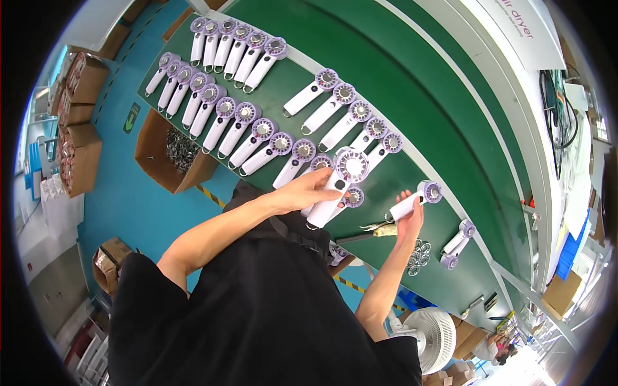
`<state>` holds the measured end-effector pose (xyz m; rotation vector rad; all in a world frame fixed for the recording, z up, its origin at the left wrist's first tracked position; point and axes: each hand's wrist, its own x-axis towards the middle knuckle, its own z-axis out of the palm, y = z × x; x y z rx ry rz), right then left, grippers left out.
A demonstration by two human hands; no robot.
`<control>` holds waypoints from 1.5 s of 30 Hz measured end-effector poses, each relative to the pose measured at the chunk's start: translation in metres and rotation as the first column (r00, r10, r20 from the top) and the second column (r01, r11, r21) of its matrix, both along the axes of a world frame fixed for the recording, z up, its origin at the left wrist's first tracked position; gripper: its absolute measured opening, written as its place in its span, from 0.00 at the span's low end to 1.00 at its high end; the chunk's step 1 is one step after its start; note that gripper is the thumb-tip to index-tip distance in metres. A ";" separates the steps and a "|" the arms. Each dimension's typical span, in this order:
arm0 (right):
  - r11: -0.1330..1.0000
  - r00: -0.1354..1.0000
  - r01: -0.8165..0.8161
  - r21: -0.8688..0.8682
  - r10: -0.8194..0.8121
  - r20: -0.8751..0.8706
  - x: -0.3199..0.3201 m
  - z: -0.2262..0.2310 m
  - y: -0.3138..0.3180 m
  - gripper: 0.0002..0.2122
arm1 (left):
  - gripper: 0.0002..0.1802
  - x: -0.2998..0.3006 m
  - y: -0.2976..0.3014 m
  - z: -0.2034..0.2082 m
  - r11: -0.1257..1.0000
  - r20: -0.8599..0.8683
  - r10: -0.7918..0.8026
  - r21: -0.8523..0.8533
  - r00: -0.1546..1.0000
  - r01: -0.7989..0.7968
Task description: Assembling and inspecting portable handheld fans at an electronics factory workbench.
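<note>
My left hand (308, 192) is closed round a white handheld fan (325, 207) with a purple-rimmed round head and a loop at its handle end. Its face points up, and it is held above other fans at the table edge. To the right, my right hand (411, 222) grips a second white-and-purple handheld fan (403, 207) by the handle, head pointing right. Beside that hand lie a hand tool with pale yellow grips (385, 229) and a cluster of round silver parts (418, 258). Fans of the same kind (262, 130) stand in slanting rows to the left.
The green table (347, 248) runs diagonally, bordered by a green belt (412, 96) at the far side. Two more fans (467, 229) lie at right. A carton of small metal parts (151, 154) stands below the left edge; a white electric fan (434, 338) stands lower right.
</note>
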<state>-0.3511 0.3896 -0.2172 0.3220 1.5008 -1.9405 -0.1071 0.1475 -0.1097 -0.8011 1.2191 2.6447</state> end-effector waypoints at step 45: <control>0.899 0.919 -0.394 -0.190 0.386 -0.075 0.200 0.141 -0.074 0.14 | 0.23 0.061 0.001 0.028 0.985 -0.139 0.002 -0.172 0.990 -0.026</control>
